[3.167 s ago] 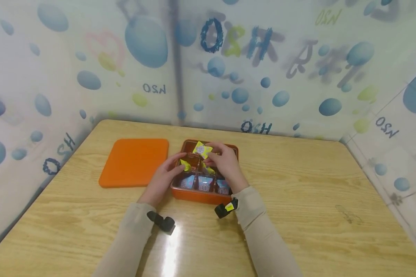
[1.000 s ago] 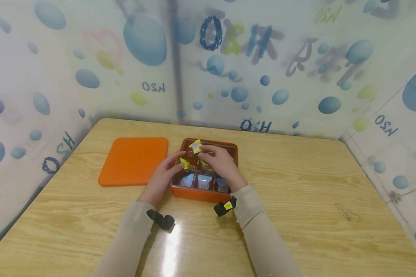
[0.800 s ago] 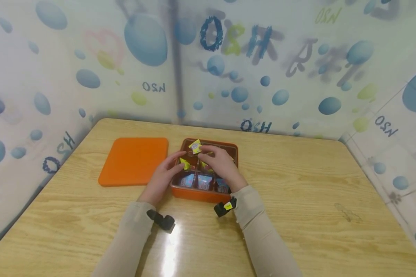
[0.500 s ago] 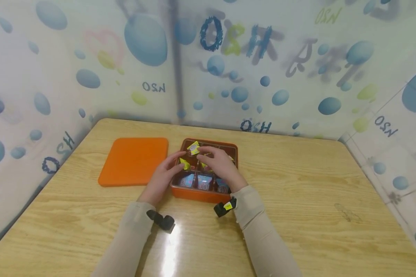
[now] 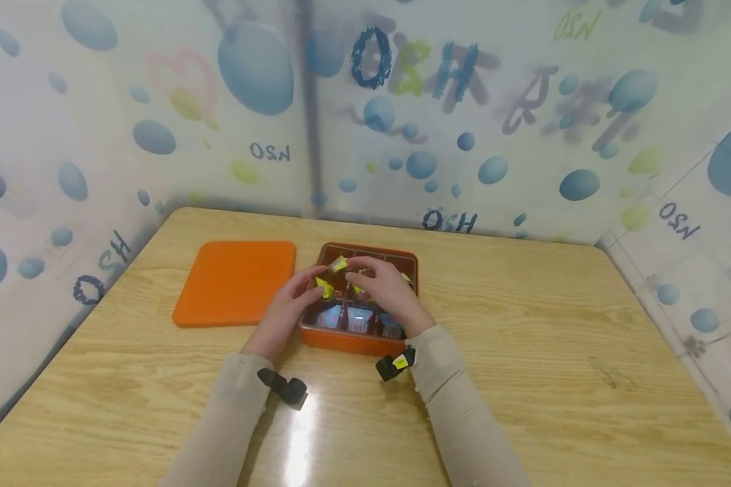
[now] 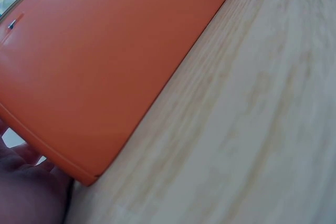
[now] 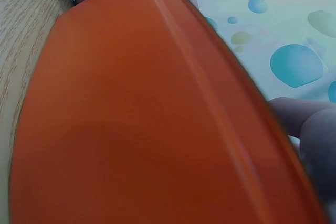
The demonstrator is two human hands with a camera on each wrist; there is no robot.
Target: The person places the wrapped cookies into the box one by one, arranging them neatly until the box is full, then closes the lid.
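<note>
In the head view an orange box with a brown divided insert stands on the wooden table. My right hand reaches over it from the right and pinches a small yellow wrapped packet above the back left compartments. My left hand holds the box's left side, its thumb by another yellow packet in a middle-row compartment. A further yellow packet lies partly hidden under my right hand. Blue packets fill the front row. Both wrist views show mainly the box's orange outer wall.
A flat orange lid lies on the table to the left of the box. Behind the table hangs a white wall covering with blue bubbles. Black wrist cameras sit on both sleeves.
My right hand has shifted left with the yellow packet, which has moved from the middle of the box towards its back left and tilted. My left hand stays in place.
</note>
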